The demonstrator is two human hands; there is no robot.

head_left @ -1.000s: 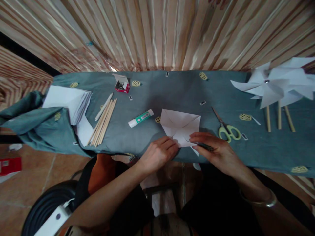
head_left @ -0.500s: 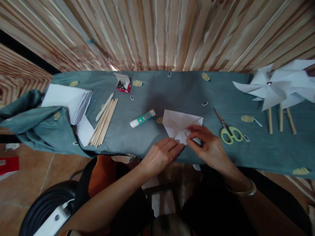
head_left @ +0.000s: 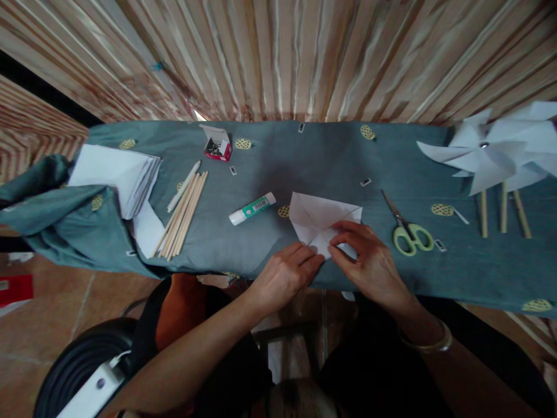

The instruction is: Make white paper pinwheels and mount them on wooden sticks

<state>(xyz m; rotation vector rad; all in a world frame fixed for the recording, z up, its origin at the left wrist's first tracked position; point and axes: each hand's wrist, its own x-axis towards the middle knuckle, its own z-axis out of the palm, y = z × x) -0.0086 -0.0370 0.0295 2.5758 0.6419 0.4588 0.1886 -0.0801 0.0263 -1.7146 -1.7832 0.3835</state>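
Now farther left, your right hand [head_left: 369,255] pinches the paper's [head_left: 322,213] near side, beside your left hand [head_left: 288,271], whose grip's unclear.

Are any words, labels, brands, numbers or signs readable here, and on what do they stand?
None is readable.
Green-white plastic glue stick: barcode-like label, too small.
Small red cardboard box: marks too blurred.
Grey-green fabric tablecloth: little black-white printed patches, too small.
Flat red item on the floor: pale patch, too blurred.
White folded paper sheet: no writing visible.
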